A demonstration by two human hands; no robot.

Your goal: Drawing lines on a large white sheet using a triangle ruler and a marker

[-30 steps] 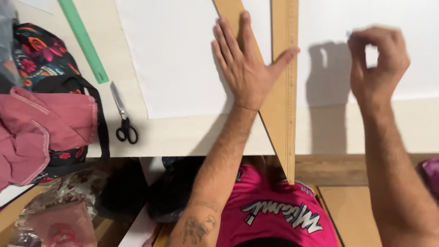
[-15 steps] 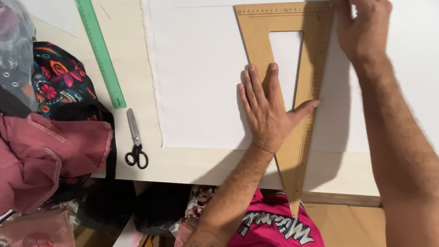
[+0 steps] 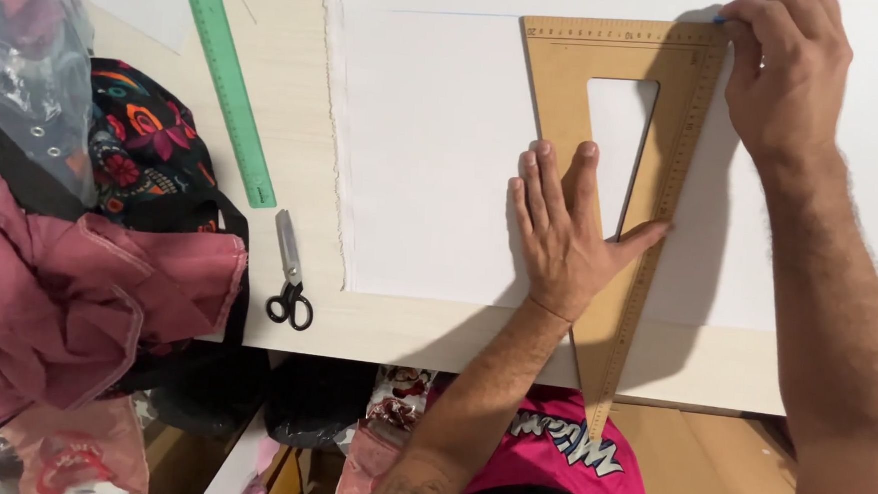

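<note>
Set square (image 3: 624, 56) shifted lower; left hand (image 3: 565, 239) flat on it.

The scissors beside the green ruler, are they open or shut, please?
Shut: the scissors lie flat on the table, blades together in one narrow strip.

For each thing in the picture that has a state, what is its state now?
Left hand: flat, fingers spread, pressing on the wooden set square.
Right hand: pinched on a small blue marking tool at the square's top corner.
Wooden set square: lying flat on the white fabric, its tip past the table edge.
Scissors: closed.
Green ruler: flat, untouched.
Pink garment: crumpled.
</note>
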